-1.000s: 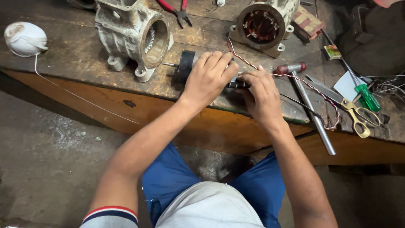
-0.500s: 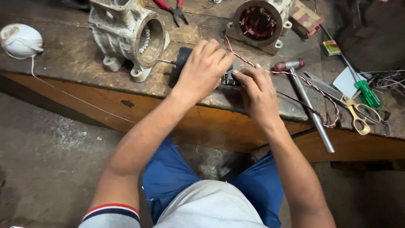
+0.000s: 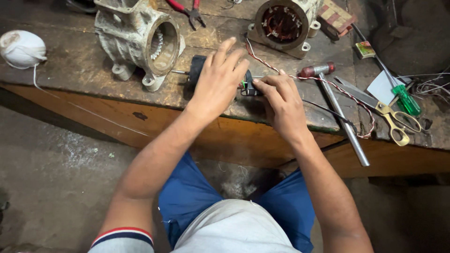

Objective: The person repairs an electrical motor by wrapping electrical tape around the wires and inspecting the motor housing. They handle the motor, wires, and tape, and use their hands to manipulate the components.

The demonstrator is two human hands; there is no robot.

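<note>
- Left hand [image 3: 218,79] lies flat over the black rotor [image 3: 196,71] at the bench [image 3: 70,65] edge, steadying it.
- Right hand [image 3: 281,100] pinches its wired end [image 3: 247,86].
- Hammer [image 3: 340,112] and scissors [image 3: 396,119] lie nearby.

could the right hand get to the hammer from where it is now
Probably yes. The right hand sits just left of the hammer, whose handle lies bare on the bench. Only a thin twisted wire crosses it.

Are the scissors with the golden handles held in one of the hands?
No, the scissors lie on the workbench to the right, apart from both the left hand and the right hand.
</note>
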